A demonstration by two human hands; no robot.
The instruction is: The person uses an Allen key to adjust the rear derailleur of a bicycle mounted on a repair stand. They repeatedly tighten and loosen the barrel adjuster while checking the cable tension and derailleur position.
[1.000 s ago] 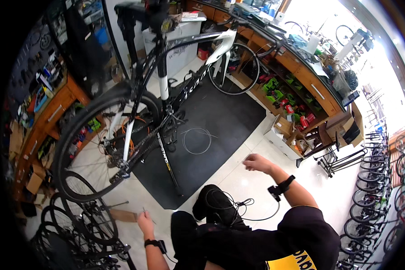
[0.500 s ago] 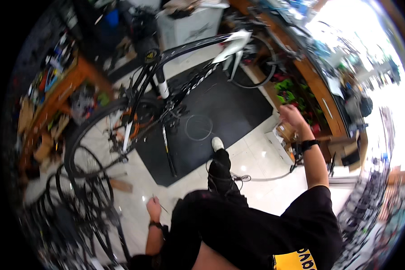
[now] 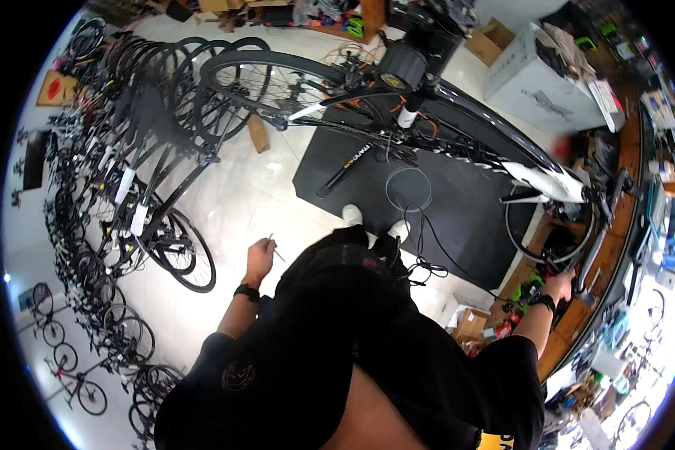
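Observation:
My left hand (image 3: pixel 260 257) is closed around a thin, pale rod (image 3: pixel 278 256) whose ends stick out past the fingers, over the tiled floor. At the right, my right hand (image 3: pixel 558 286) reaches to the workbench edge, close beside the lower end of the bicycle's handlebar (image 3: pixel 595 255). Its fingertips are too small and blurred to show whether they grip anything. The black and white road bicycle (image 3: pixel 536 178) stretches across the far side, front end at the right. Its saddle (image 3: pixel 403 69) points up toward me.
A black mat (image 3: pixel 457 199) lies under the bicycle, with a looped cable (image 3: pixel 408 189) on it. Black cord (image 3: pixel 427 268) trails by my feet. The wooden workbench (image 3: pixel 559 346) runs along the right. Several parked bicycles (image 3: pixel 176 247) crowd the left. A large white box (image 3: pixel 540 90) stands far right.
The view has swung left and I stand nearer the bicycle's middle. My right hand has gone from mid-air to the bench edge by the handlebar. The left still holds the rod.

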